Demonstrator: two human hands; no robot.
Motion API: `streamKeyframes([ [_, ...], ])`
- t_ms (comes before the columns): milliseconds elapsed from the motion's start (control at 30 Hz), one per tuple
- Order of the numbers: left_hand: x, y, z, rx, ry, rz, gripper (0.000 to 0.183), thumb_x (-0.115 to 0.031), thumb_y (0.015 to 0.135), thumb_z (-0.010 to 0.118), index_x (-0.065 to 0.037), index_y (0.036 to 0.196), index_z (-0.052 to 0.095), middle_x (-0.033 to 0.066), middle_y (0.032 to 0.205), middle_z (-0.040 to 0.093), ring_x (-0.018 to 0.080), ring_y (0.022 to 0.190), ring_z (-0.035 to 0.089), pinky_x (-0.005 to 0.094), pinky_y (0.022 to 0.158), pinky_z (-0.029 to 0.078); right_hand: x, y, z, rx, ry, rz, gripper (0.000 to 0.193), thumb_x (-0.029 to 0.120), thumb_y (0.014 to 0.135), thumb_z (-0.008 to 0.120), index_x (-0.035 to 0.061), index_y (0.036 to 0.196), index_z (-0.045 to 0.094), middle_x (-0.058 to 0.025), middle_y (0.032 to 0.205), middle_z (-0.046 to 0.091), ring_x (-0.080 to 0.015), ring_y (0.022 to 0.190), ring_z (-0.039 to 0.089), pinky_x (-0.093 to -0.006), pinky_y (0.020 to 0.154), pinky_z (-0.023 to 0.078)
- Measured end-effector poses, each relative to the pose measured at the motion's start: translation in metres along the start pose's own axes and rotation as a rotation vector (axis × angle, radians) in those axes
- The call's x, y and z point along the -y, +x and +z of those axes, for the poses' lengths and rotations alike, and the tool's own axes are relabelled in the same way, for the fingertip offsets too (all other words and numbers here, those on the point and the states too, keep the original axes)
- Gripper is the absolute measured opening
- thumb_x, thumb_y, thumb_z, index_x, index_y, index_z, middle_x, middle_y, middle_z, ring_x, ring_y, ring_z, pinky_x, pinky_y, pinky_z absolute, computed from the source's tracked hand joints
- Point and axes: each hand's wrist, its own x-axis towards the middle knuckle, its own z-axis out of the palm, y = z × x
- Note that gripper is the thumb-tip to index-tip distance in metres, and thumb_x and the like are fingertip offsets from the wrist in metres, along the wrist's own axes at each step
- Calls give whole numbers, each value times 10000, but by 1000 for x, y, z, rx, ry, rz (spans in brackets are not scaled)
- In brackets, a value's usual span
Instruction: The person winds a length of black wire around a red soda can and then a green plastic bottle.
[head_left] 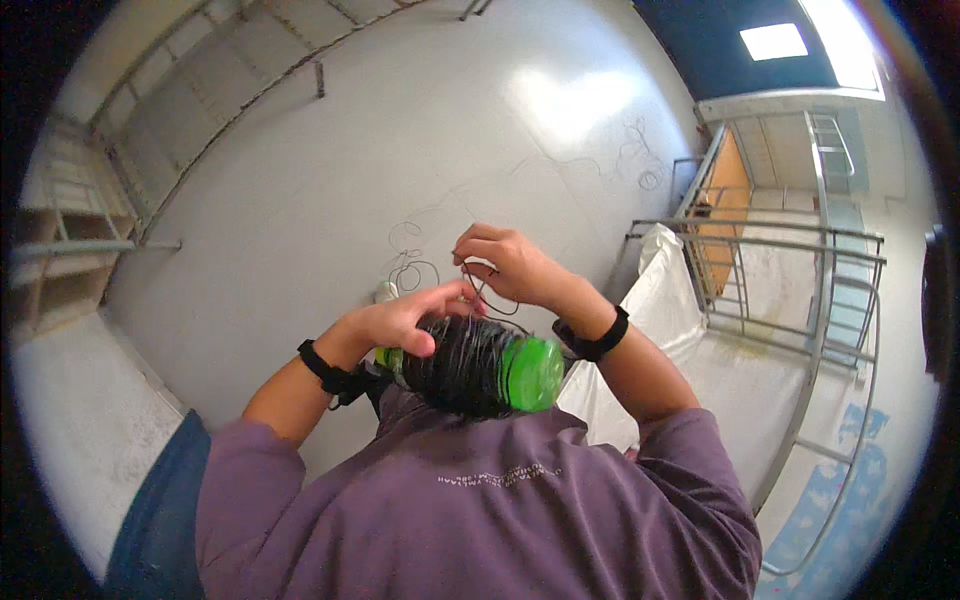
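Above the pale floor (330, 170), a green bottle (535, 376) wound with dark wire (450, 366) sits near the person's chest (470, 490).
The left hand (412, 315) curls over it, grip unclear; the right hand (512, 266), slightly farther, pinches a loose strand (482, 297).

Thin black wire (453, 368) stripes a bright green cylindrical plastic bottle (534, 375); white lettering (500, 473) marks a purple fabric shirt (480, 535) at six o'clock.
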Motion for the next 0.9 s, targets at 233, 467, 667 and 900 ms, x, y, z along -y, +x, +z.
streamKeyframes([
  [233,20,0,-12,-334,-345,103,1344,-888,659,736,57,1537,360,143,1513,516,217,1404,506,388,1191,395,11,-41,1,-379,467,338,446,91,825,794,71,1210,570,-133,1380,590,-233,1216,607,-341,999,479],
  [467,-14,-5,40,-225,-168,311,1461,-845,648,788,2,1655,153,181,1665,335,271,1498,423,428,1237,338,24,-52,11,-40,293,16,328,192,908,729,47,1193,653,-128,1156,724,-281,1046,694,-415,976,512],
  [667,-7,-36,78,-545,151,278,810,-525,910,702,-53,1517,447,156,1456,594,281,1330,580,427,1142,459,37,-101,37,-156,259,-78,258,264,1050,539,37,1103,650,-188,807,687,-376,729,685,-445,684,524],
  [900,12,-116,65,-138,-432,565,857,-705,940,555,-40,1478,495,219,1340,635,368,1002,722,575,683,625,71,-174,88,-256,-85,-97,137,196,994,670,81,1064,649,-148,759,667,-381,689,663,-468,576,521],
])
